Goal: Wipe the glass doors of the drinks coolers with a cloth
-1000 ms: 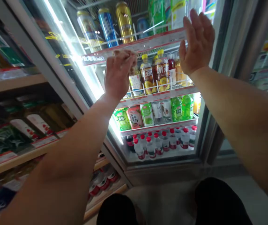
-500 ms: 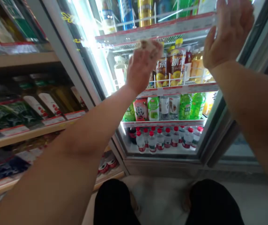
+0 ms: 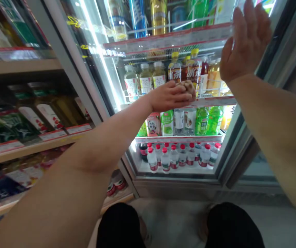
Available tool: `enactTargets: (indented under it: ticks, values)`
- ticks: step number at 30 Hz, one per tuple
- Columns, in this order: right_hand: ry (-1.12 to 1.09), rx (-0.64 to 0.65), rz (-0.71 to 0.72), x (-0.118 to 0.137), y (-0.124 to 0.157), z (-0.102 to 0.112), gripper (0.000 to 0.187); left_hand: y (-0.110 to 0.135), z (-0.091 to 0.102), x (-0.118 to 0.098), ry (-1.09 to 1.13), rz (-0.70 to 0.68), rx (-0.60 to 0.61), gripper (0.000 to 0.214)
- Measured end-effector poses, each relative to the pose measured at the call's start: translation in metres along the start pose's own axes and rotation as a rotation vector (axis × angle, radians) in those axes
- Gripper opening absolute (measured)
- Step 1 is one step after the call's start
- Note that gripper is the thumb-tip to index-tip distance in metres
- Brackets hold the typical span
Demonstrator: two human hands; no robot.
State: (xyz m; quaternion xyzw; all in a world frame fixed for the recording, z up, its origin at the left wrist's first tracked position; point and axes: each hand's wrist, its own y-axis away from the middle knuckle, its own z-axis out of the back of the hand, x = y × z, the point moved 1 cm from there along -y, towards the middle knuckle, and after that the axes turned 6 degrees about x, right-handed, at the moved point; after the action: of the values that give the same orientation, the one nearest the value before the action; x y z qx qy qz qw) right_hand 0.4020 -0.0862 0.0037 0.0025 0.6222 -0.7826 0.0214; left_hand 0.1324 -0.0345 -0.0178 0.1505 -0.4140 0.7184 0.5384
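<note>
A crumpled beige-and-brown cloth [image 3: 188, 88] is bunched under the fingers of my left hand [image 3: 170, 96], which is closed on it against the glass door [image 3: 148, 181] of a lit drinks fridge. At the upper right, my right hand [image 3: 245, 44] is open with fingers spread. It appears to lie flat on the glass near the door's right edge and holds nothing. Behind my left hand are iced tea bottles [image 3: 174, 70] with yellow caps, partly hidden by the cloth and fingers.
Inside the fridge, green bottles [image 3: 202, 120] and red-capped water bottles [image 3: 165, 160] stand on the lower shelves. To the left, a wooden shelf [image 3: 21, 151] carries oil-like bottles [image 3: 31, 110]. My knees [image 3: 119, 224] show above the pale floor [image 3: 176, 220].
My left hand has moved down and to the right with the cloth, turning more sideways. The right hand stays in nearly the same place on the glass; the view has shifted slightly.
</note>
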Motion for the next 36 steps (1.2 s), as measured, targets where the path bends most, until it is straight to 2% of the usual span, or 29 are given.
enactTargets:
  ticks: [1,3,4,6,7,8,9,12,13,14,15,17,18,19,20,24,26,28,29,32,33,36]
  values:
    - [-0.009,-0.017,0.002,0.000,0.001,0.001,0.058,0.000,0.001,0.002,0.001,-0.075,0.042,0.042]
    - [-0.012,-0.025,0.008,0.000,0.001,0.000,0.059,-0.007,0.008,0.016,-0.035,-0.097,0.006,0.042]
    - [-0.008,-0.021,0.012,-0.001,0.001,0.000,0.061,-0.012,0.014,0.023,-0.056,-0.030,-0.065,0.044]
    - [-0.004,-0.001,0.014,-0.002,0.000,-0.001,0.064,-0.019,0.020,0.032,-0.086,0.215,-0.264,0.047]
    - [-0.004,0.007,0.014,-0.003,-0.001,-0.002,0.064,-0.021,0.020,0.030,-0.084,0.313,-0.330,0.049]
    - [-0.008,0.011,0.014,-0.003,-0.001,-0.003,0.064,-0.022,0.018,0.025,-0.068,0.333,-0.337,0.050]
    - [-0.012,0.009,0.016,-0.004,-0.002,-0.003,0.063,-0.023,0.013,0.016,-0.040,0.264,-0.281,0.050]
    - [-0.021,-0.020,0.012,-0.002,-0.001,-0.001,0.062,-0.022,-0.003,-0.008,0.048,-0.170,0.020,0.046]
    - [-0.032,-0.025,0.007,0.000,-0.001,0.000,0.062,-0.023,-0.005,-0.010,0.053,-0.244,0.053,0.046]
    - [-0.050,-0.023,0.000,0.001,0.000,0.001,0.062,-0.026,-0.005,-0.007,0.041,-0.228,0.019,0.047]
    - [-0.074,-0.019,-0.009,0.002,0.001,0.002,0.060,-0.029,-0.003,-0.001,0.018,-0.134,-0.065,0.048]
    - [-0.120,-0.009,-0.020,0.005,0.003,0.004,0.057,-0.037,0.001,0.014,-0.023,0.147,-0.271,0.049]
    - [-0.132,-0.007,-0.024,0.005,0.003,0.004,0.057,-0.039,0.002,0.020,-0.031,0.255,-0.337,0.049]
    - [-0.136,-0.004,-0.024,0.005,0.003,0.004,0.056,-0.041,0.002,0.022,-0.029,0.306,-0.361,0.049]
    - [-0.129,-0.008,-0.023,0.004,0.003,0.003,0.057,-0.042,0.000,0.020,-0.016,0.297,-0.346,0.047]
    - [-0.100,-0.034,-0.020,0.001,-0.004,0.004,0.060,-0.036,-0.011,-0.003,0.087,0.035,-0.156,0.045]
    - [-0.125,-0.006,-0.068,0.004,-0.006,0.009,0.061,-0.035,-0.011,-0.010,0.131,0.004,-0.130,0.044]
    - [-0.169,0.042,-0.059,0.015,-0.001,0.018,0.062,-0.038,-0.009,-0.011,0.156,0.048,-0.165,0.041]
    - [-0.195,0.073,0.002,0.023,0.003,0.022,0.064,-0.040,-0.008,-0.011,0.164,0.092,-0.195,0.039]
    - [-0.279,0.238,0.310,0.050,0.023,0.026,0.072,-0.048,-0.005,-0.012,0.186,0.248,-0.251,0.038]
    - [-0.300,0.297,0.373,0.057,0.028,0.024,0.075,-0.048,-0.004,-0.013,0.190,0.284,-0.250,0.038]
    - [-0.301,0.376,0.360,0.066,0.037,0.014,0.078,-0.032,-0.003,-0.016,0.185,0.279,-0.234,0.044]
